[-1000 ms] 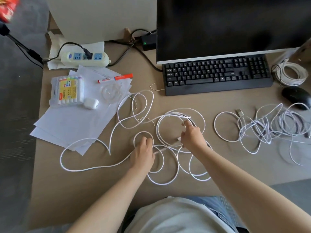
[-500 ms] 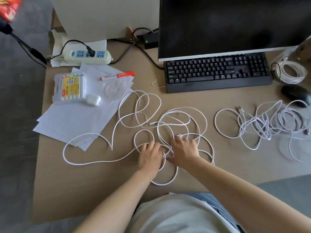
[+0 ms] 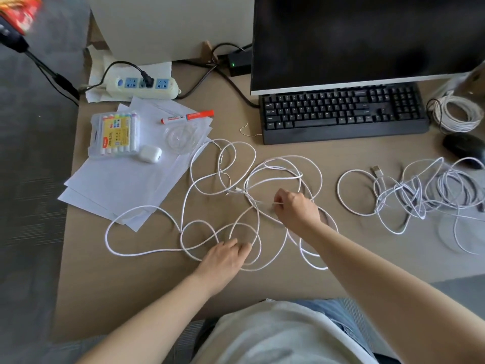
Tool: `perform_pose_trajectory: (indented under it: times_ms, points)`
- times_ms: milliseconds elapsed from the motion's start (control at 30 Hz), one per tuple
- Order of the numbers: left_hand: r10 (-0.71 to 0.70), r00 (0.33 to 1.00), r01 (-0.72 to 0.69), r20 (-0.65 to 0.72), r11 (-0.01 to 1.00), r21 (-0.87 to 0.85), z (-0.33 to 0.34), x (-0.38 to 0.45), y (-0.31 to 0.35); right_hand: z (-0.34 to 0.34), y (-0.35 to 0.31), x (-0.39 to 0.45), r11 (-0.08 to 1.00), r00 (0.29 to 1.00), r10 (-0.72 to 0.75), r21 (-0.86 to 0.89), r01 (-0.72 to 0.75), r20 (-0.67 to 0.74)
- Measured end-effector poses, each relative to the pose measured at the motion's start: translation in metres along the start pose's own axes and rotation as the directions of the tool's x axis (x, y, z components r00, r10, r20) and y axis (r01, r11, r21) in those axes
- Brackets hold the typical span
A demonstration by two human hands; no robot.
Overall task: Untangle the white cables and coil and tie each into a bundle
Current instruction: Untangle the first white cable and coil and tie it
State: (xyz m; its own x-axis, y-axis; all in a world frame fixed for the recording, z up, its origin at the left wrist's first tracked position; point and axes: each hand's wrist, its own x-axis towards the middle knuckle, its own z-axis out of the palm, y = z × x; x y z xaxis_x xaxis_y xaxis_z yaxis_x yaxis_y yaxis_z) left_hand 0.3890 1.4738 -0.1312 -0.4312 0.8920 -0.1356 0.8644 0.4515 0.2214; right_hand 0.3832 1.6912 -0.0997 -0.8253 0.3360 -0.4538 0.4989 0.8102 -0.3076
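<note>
Desk (image 3: 157, 298) holds white cable (image 3: 147, 252) sprawling left-right under both hands.

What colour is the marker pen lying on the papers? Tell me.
The marker pen is orange-red with a white section; the head view shows it.

Black keyboard (image 3: 343, 114) under monitor (image 3: 367, 38); power strip (image 3: 143, 88), marker pack (image 3: 115, 134) on papers (image 3: 118, 185).

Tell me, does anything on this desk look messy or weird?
Yes. One white cable sprawls in loose loops across the desk, partly over the papers. A second tangled heap sits near the mouse. Nothing looks broken or spilled.
</note>
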Motion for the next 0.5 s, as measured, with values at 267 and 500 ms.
perform_pose_trajectory:
  times_ms: [267,500]
  points:
    - [-0.031,0.988,0.001,-0.151,0.980,-0.198,0.000,-0.021,0.001,-0.003,0.028,-0.004,0.999,0.993,0.022,-0.039,-0.026,-0.115]
    - [-0.479,0.853,0.396,-0.208,0.853,-0.341,0.034,0.003,0.040,0.008,0.051,-0.015,0.950,0.955,-0.281,-0.169,0.262,-0.095]
